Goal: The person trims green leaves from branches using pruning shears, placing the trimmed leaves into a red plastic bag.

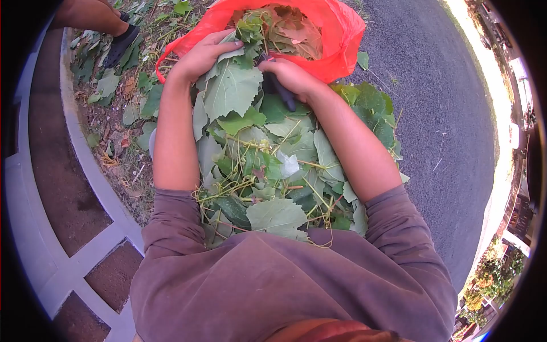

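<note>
My left hand (206,52) is closed round a bunch of green leaves (233,88) at the near rim of a red plastic bag (345,40). In my right hand (286,74) is a dark-handled tool (283,94), its working end hidden among the leaves and fingers. The bag stands open, with leaves and brownish pieces inside. Below both hands, a large heap of leaves, thin stems and tendrils (256,165) covers my lap. A small white scrap (289,164) lies on the heap.
Another person's leg and dark shoe (121,45) are at the upper left, beside leaf-strewn ground (128,137). A pale concrete kerb (85,165) curves down the left. Grey asphalt (444,142) lies to the right.
</note>
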Available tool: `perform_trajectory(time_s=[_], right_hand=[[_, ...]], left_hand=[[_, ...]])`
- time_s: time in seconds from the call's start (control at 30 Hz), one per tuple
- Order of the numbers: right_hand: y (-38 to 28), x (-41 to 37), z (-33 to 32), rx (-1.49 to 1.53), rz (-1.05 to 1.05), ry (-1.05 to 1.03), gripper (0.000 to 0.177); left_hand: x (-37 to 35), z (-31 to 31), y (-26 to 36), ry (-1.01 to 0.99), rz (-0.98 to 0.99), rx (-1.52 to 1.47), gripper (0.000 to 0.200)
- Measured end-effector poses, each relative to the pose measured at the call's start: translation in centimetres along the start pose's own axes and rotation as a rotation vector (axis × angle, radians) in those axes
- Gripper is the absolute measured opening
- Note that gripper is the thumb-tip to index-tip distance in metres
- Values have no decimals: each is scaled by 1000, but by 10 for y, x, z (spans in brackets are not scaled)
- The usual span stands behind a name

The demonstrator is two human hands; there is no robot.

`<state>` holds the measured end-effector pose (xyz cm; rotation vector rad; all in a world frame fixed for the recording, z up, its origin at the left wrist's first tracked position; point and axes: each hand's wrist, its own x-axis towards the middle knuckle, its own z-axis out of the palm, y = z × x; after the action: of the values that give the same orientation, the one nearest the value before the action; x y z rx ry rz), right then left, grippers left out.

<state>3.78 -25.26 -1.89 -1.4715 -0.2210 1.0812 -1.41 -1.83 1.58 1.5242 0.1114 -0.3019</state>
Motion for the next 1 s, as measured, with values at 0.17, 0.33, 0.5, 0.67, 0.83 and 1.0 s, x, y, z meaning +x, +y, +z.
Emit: perform_trajectory(time_s=[0.17,0.33,0.5,0.67,0.83,1.0], right_hand=[[-1,-3,3,-20,-29,-50,32],[7,7,5,-134,-88,108,26],[8,10,2,-96,-102,186,24],[8,12,2,-22,-182,269,24],[4,8,0,156,-38,84,27],[9,11,-3,225,45,36,25]], left_hand=[[0,-11,-1,-104,13,118,45],[2,-11,-4,-117,10,176,43],[2,6,-4,43,139,291,47],[-3,3,6,126,160,530,49],[-2,3,7,240,262,750,43],[-8,5,11,165,167,700,39]])
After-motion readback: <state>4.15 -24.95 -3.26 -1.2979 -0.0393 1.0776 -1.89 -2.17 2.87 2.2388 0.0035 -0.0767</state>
